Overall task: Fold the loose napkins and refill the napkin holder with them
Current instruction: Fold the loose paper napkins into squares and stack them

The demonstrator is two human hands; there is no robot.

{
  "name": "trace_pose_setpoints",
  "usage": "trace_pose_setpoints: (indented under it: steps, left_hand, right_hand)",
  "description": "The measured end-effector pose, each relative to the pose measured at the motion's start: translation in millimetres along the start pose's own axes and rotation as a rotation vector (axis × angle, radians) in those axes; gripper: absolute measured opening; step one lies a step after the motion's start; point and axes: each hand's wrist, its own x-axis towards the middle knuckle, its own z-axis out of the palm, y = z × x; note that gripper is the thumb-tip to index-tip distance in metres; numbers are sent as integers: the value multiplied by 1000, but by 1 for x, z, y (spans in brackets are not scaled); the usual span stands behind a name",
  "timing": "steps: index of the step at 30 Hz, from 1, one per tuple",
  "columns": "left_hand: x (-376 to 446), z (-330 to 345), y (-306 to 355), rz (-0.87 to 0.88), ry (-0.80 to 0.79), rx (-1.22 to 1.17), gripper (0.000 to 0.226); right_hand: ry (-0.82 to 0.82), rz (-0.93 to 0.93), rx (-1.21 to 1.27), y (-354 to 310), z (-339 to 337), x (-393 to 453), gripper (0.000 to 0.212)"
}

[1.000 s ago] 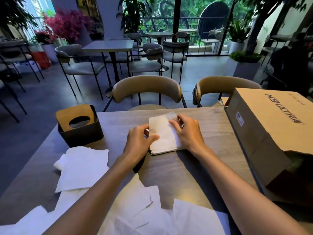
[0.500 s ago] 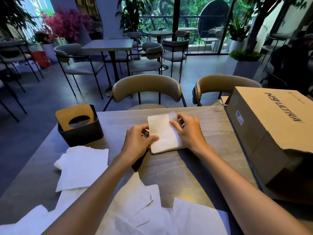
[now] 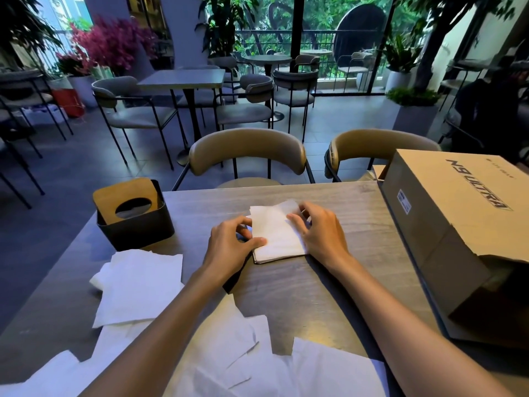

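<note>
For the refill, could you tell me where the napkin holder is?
The napkin holder stands at the table's far left corner, left of the left hand.

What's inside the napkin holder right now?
Through the round opening in the napkin holder's tan lid, only a grey, shadowed interior shows. The lid hides the rest, so its contents cannot be told.

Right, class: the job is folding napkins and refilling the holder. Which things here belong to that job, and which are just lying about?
Part of the job:
folded napkin stack under both hands
loose napkins near the table edge
napkin holder
left hand
right hand

Just lying about:
cardboard box
tan chairs
</note>
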Motion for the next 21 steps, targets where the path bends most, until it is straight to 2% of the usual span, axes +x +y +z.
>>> trace_pose_setpoints:
  steps: [8,15,21]
  left_hand:
    - [3,-7,-3,-85,-45,-83,46]
    - [2,-5,-5,-94,-40,-100,55]
    - [3,-5,-7,-98,-50,-135,57]
  right_hand:
    - [23,-4,96,3,-1,5,23]
    - [-6,22,58,5,4,4,14]
    - [7,100,148,7,2,8,20]
